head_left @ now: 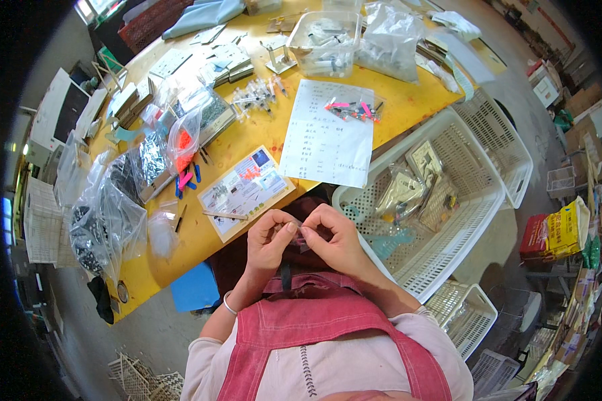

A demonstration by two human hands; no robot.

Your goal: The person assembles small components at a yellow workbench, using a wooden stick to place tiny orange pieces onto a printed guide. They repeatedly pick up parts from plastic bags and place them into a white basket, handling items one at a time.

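Observation:
Close in front of my apron, my left hand [272, 239] and my right hand [329, 235] meet with fingertips nearly touching. Both are closed in a pinch. Something small and see-through seems to lie between them, but the fingers hide most of it. Just beyond, at the table's near edge, lies a printed card or board [246, 192] with small orange pieces [251, 173] and a thin wooden strip [225, 215] on it. Farther off is a sheet of paper [324, 144], with a clear bag of small colourful parts [354, 109] on top.
The yellow table [160, 264] carries clear bags of parts [117, 200] at left, several syringes [255, 97] and a clear plastic tub [324, 43]. Right of me stands a white perforated basket [461, 244] holding bagged wooden pieces [403, 190]. More crates [465, 317] stand below it.

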